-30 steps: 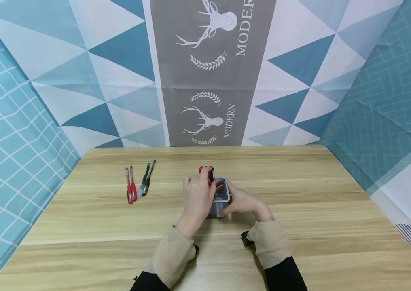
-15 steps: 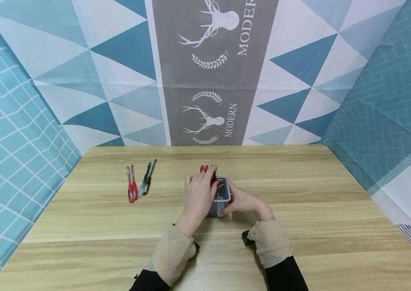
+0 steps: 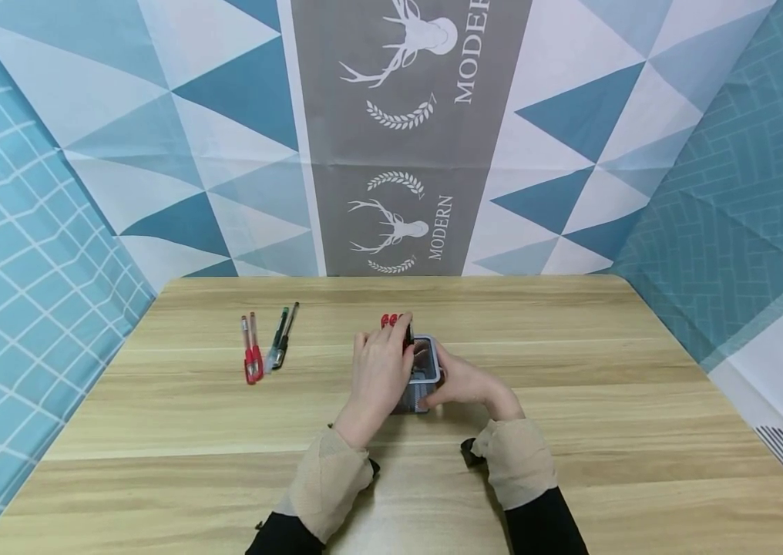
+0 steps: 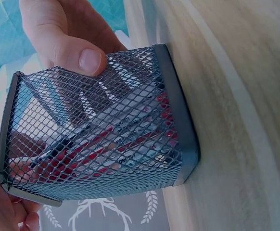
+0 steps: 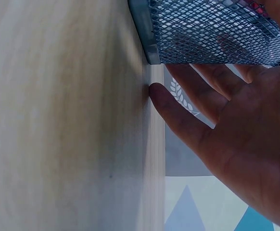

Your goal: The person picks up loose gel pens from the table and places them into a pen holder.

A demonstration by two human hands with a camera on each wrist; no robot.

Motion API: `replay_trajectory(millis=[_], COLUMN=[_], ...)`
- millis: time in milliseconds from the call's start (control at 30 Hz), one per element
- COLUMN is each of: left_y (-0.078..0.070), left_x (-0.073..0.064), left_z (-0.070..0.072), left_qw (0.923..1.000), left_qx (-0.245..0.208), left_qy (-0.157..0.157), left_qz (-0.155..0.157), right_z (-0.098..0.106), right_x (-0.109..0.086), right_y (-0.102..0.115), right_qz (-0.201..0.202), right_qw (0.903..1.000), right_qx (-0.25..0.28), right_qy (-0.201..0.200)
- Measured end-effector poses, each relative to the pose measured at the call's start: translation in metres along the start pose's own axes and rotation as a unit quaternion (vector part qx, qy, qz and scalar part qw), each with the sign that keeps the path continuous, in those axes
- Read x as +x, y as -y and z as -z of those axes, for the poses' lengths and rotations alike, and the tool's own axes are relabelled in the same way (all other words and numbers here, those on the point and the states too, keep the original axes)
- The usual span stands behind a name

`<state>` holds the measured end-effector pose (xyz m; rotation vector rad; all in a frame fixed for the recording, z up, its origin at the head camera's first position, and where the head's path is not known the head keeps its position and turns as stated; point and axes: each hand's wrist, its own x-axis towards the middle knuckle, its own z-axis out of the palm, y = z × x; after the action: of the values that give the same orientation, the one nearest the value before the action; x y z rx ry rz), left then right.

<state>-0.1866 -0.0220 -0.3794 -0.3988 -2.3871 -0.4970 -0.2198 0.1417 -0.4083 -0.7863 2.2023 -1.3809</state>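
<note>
Mesh pen holder (image 3: pixel 411 398) upright on wood-grain table (image 3: pixel 572 401); right hand (image 3: pixel 464 383) grips it, fingers spread round the far side, thumb pressing near; left hand (image 3: pixel 381 366) pinches a dark item (image 3: pixel 408 337) at the mouth; four pens (image 3: pixel 257 362) lie leftward; triangle-patterned cloth (image 3: pixel 572 116) behind, grey stag-head strip (image 3: pixel 391 146) central.

Holder (image 3: pixel 411 398) on the desk (image 3: pixel 572 347), near mid-width, between left hand (image 3: pixel 379 370) and right hand (image 3: pixel 464 383). Right hand wraps the right side; left hand is at the left side, fingers by the mouth. Pens (image 4: pixel 92 158) inside the holder, aslant between base and mouth. Well left of the holder, on the desk: left pair of pens (image 3: pixel 253 361), right pair of pens (image 3: pixel 278 343) just beside it. Backdrop (image 3: pixel 391 146) behind the desk's far edge; hangings to the left (image 3: pixel 24 270) and right (image 3: pixel 724 193).
</note>
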Motion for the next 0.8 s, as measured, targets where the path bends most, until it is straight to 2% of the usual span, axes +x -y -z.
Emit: replay_trajectory(millis=[233,333,467,667,800], left_y=[0.000,0.000,0.003,0.017,0.030], left_x=[0.001,0.001,0.004,0.011,0.015], left_z=[0.000,0.000,0.003,0.011,0.017], left_qw=[0.9999,0.9998,0.9976,0.9898,0.9845], left_qx=[-0.002,-0.017,-0.055,-0.058,-0.067], left_qy=[0.016,0.006,-0.040,-0.124,-0.147], left_qz=[0.005,0.009,0.012,0.037,0.067], right_z=[0.000,0.000,0.000,0.000,0.000], right_x=[0.000,-0.001,-0.001,0.000,0.001], right_y=[0.000,0.000,0.002,0.002,0.001], right_qz=[0.008,0.003,-0.002,0.005,0.006], right_qw=[0.9999,0.9999,1.0000,1.0000,1.0000], right_qx=[0.014,0.012,0.008,0.004,0.006], right_qy=[0.002,-0.001,-0.002,0.000,0.001])
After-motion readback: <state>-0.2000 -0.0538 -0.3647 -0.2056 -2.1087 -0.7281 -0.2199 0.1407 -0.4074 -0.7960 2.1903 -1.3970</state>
